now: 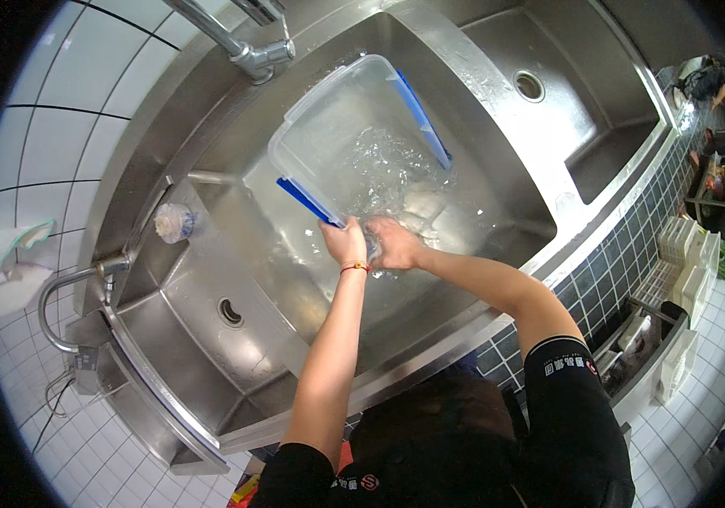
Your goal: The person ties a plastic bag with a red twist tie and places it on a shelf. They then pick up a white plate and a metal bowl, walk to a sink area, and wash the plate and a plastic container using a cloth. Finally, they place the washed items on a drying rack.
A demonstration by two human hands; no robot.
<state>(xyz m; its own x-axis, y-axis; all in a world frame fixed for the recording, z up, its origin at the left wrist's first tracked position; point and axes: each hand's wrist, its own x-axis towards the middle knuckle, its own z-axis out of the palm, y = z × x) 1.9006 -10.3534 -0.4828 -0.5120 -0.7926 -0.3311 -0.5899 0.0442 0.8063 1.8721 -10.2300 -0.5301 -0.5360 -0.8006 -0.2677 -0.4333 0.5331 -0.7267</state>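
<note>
A clear plastic storage box (311, 98) with blue side clips sits tilted in the water of the middle sink basin (502, 178). My left hand (345, 241) grips the box's near rim, beside one blue clip (308, 200). Close to its right, my right hand (394, 244) is curled and blurred at the same near end, low at the water. Whether its fingers hold anything is hidden. A pale, cloth-like thing (423, 203) lies under the water just beyond my right hand. Ripples and bubbles break the surface inside the box.
A chrome faucet (258, 60) stands behind the basin. Side basins with drains (231, 312) (529, 86) flank it. On the left divider is a round tub (174, 222) with pale contents. White plastic baskets (686, 260) and an open drawer (635, 343) are at the right.
</note>
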